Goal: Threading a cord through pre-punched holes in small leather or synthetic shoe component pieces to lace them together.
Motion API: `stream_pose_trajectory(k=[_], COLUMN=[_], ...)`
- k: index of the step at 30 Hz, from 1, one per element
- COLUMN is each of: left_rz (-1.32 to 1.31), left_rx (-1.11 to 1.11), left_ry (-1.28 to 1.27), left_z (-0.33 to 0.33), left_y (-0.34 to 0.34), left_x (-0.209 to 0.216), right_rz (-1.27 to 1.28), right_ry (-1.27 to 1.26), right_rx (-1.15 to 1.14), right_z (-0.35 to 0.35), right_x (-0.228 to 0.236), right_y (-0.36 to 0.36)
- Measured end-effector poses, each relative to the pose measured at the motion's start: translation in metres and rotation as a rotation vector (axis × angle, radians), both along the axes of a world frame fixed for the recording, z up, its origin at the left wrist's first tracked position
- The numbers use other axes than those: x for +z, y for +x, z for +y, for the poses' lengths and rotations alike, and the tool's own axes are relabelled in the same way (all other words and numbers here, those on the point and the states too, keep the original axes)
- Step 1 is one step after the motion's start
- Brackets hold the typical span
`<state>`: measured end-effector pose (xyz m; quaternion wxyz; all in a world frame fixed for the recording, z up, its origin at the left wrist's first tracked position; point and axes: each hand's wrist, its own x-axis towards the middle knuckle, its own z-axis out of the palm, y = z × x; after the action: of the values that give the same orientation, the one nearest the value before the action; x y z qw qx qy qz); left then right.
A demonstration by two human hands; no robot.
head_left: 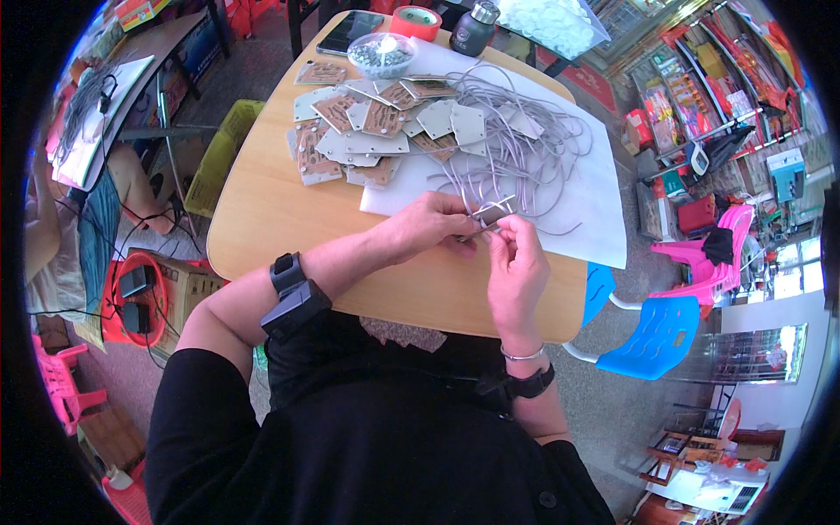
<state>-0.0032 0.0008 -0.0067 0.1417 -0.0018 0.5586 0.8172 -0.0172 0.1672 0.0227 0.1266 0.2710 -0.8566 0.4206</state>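
Observation:
My left hand point(437, 226) is closed around a small flat plate point(495, 211), seen nearly edge-on above the table; it resembles the boards in the pile, but I cannot be sure. Against the plate's near side, my right hand point(518, 262) pinches with thumb and forefinger; whatever lies between those fingertips is too small to make out. Just beyond both hands spreads a loose tangle of grey cables point(525, 162). To its left lies a heap of small angular circuit boards point(379, 118), some white side up, some brown.
White foam sheet point(599, 223) covers part of the wooden table point(262, 206). Along the far edge stand a phone point(350, 33), a clear bowl of small metal parts point(381, 56), a tape roll point(415, 23) and a dark bottle point(475, 30). A blue chair point(652, 337) is at right. Another person sits at left.

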Motion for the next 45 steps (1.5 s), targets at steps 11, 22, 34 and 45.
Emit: stream_pose_trajectory(k=[11,22,34,45], left_rz=[0.021,0.165,0.2,0.061], left_rx=[-0.032,0.012,0.055,-0.134], left_ry=[-0.131,-0.522,-0.531,-0.449], left_z=[-0.001,0.003,0.01,0.008], left_y=[0.002,0.005,0.008,0.011], left_x=[0.009,0.012,0.005,0.024], right_rz=[0.017,-0.092,0.167,-0.6], right_ry=[-0.013,0.164,-0.022,-0.912], right_rx=[0.082,0.057,-0.03,0.638], right_z=[0.006,0.008,0.004,0.037], right_x=[0.009,0.014,0.011,0.079], right_y=[0.001,-0.003,0.007,0.006])
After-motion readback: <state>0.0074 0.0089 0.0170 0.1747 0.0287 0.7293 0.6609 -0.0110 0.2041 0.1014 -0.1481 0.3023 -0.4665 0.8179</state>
